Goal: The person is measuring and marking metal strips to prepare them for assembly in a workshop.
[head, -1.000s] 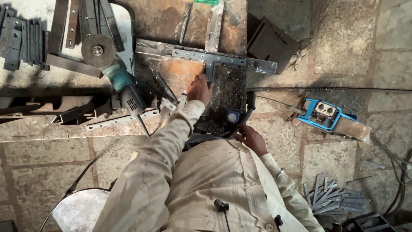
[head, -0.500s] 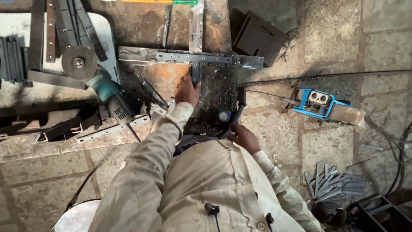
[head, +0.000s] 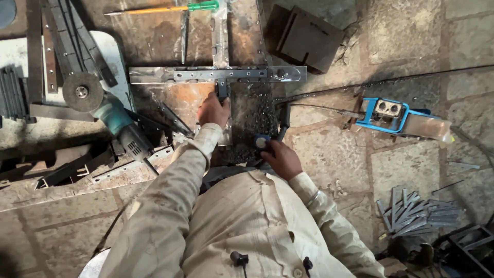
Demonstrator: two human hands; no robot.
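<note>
My left hand (head: 213, 109) rests on a short dark metal bar (head: 222, 90) that stands at a right angle under a long perforated steel strip (head: 216, 74), forming a T on a rusty plate (head: 185, 98). My right hand (head: 280, 158) grips a dark welding holder with a blue end (head: 262, 142); its black handle and cable curve up toward the strip (head: 284, 117). Both sleeves are beige. The holder's tip lies hidden behind the hand.
An angle grinder with a teal body (head: 105, 110) lies left of the plate among steel strips (head: 67, 41). A blue clamp-like tool (head: 388, 114) sits right. A screwdriver with green handle (head: 170, 9) lies at the top. Cut metal pieces (head: 417, 211) pile lower right. A dark box (head: 303, 36) stands above.
The view has shifted, so the workpiece sits lower in the frame. My left hand stays on the short bar; my right hand keeps hold of the holder near my body.
</note>
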